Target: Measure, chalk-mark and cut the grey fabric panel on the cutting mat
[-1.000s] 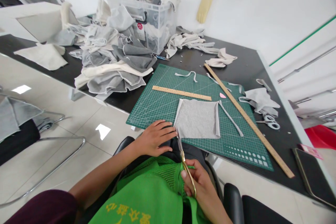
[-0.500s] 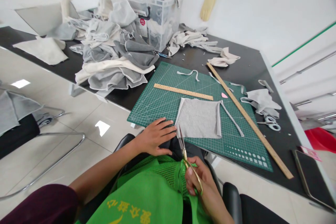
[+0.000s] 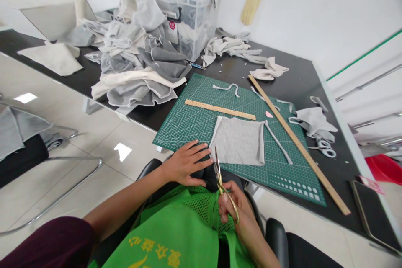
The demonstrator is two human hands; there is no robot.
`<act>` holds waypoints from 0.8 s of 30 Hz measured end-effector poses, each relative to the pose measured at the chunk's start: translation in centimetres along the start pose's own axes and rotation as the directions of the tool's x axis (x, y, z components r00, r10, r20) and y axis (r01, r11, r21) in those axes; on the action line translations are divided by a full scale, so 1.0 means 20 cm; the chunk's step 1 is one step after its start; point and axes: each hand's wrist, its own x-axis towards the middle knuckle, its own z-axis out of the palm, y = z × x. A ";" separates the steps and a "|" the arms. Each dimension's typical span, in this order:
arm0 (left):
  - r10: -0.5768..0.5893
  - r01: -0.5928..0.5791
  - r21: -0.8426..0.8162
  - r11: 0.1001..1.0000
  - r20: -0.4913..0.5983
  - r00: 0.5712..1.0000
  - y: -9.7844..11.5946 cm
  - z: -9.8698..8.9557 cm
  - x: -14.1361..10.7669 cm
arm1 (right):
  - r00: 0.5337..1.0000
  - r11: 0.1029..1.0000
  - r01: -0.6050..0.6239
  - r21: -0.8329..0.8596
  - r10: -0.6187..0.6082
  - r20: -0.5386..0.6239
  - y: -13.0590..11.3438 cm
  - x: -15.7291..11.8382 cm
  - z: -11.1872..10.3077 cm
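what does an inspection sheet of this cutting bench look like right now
surface: black table with a green cutting mat at its near edge
job's things: grey fabric square on the mat; gold scissors at its near left corner
clutter: fabric heap, clear bin, short ruler, long ruler, white scissors, scraps, phone
grips: left hand flat on the mat edge beside the fabric; right hand closed on the scissors
cables: nothing seen
surroundings: white wall, tiled floor, chair to the left
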 end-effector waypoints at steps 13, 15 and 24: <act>0.005 -0.005 -0.001 1.000 -0.085 0.996 -0.01 0.04 -0.02 | 1.000 0.999 0.000 -0.052 -0.001 -0.012 -0.02 0.01 0.08; -0.006 0.007 0.009 1.000 -0.089 0.996 -0.01 0.05 -0.03 | 1.000 0.999 -0.002 -0.052 0.001 -0.020 -0.03 0.02 0.10; -0.042 0.045 0.011 0.999 -0.187 0.981 0.00 0.05 0.00 | 1.000 0.997 -0.005 -0.072 0.003 -0.025 -0.04 0.02 0.11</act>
